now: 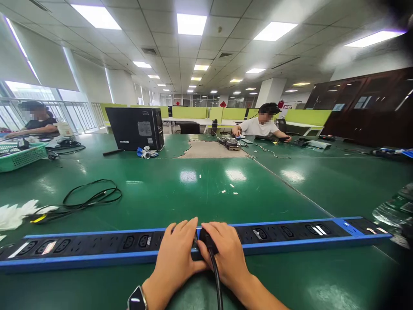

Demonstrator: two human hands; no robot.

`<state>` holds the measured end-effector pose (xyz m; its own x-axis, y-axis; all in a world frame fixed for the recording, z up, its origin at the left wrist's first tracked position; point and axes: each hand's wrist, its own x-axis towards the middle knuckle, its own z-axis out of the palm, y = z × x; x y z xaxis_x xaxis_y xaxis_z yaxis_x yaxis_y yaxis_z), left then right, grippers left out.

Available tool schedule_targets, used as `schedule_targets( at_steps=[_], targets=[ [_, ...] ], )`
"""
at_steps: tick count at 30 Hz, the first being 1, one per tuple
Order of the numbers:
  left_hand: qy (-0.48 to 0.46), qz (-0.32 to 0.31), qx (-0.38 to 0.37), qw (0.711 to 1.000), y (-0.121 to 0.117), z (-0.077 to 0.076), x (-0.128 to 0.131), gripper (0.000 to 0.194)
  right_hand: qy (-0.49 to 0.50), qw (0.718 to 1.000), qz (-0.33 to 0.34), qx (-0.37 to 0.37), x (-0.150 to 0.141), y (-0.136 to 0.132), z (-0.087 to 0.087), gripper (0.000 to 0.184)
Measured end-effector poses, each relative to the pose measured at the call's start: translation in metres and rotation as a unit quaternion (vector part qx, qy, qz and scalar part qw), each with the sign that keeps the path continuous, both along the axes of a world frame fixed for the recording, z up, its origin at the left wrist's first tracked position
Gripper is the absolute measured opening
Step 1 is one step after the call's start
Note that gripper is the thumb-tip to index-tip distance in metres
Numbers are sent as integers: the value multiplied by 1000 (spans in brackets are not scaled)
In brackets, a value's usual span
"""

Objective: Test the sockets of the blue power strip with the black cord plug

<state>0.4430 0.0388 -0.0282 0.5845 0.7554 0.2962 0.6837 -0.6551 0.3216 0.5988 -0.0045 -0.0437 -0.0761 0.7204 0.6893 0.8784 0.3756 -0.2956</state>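
A long blue and black power strip (200, 254) with several sockets lies across the green table in front of me. My left hand (179, 245) is closed around its middle, fingers over the far edge and thumb along the near side. Right beside it, my right hand (226, 249) grips a black plug (205, 236) at the strip's socket face. A thick black cord (217, 275) runs from the plug down toward me. My fingers hide the plug's front, so I cannot tell how deep it sits in a socket.
A black computer case (134, 129) stands at the back left, with gloves (147, 152) beside it. A coiled black cable (93, 196) lies left, near white gloves (19, 214). A green basket (24, 157) sits far left, a plastic bottle (393, 206) right. Two people work across the table.
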Motion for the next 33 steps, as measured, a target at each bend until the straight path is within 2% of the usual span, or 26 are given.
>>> schedule_targets(
  at_steps=[2, 4, 6, 8, 10, 13, 15, 18, 21, 26, 28, 30, 32, 33],
  targets=[
    [31, 34, 13, 999, 0, 0, -2, 73, 33, 999, 5, -5, -3, 1, 5, 21],
    [54, 52, 20, 997, 0, 1, -2, 67, 121, 993, 13, 5, 5, -1, 13, 20],
    [63, 54, 32, 996, 0, 1, -3, 67, 232, 972, -20, 26, 28, -8, 21, 23],
    [70, 38, 46, 996, 2, 0, -9, 71, 300, 949, -87, 31, 63, -19, 24, 28],
    [76, 14, 60, 995, 6, -3, -23, 73, 303, 943, -139, 10, 99, -32, 21, 29],
    [82, 23, 89, 992, 14, -7, -49, 71, 223, 960, -155, -70, 129, -43, 11, 31],
    [80, 45, 106, 990, 18, -9, -62, 70, 164, 973, -134, -89, 129, -42, 8, 33],
    [74, 52, 114, 989, 21, -10, -70, 69, 89, 987, -109, -74, 116, -33, 7, 32],
    [74, 52, 115, 989, 21, -9, -74, 67, 31, 993, -107, -41, 108, -28, 6, 27],
    [62, 56, 102, 991, 22, -10, -81, 70, -24, 998, -50, -26, 113, -30, 3, 23],
    [61, 64, 89, 992, 22, -9, -81, 69, 0, 999, -53, -4, 112, -33, 15, 21],
    [64, 71, 71, 993, 21, -7, -78, 69, 52, 993, -91, 59, 103, -32, 34, 21],
    [66, 73, 58, 993, 19, -4, -76, 70, 96, 978, -137, 125, 83, -28, 53, 21],
    [65, 72, 57, 994, 18, -3, -74, 70, 99, 979, -132, 123, 69, -24, 59, 23]
  ],
)
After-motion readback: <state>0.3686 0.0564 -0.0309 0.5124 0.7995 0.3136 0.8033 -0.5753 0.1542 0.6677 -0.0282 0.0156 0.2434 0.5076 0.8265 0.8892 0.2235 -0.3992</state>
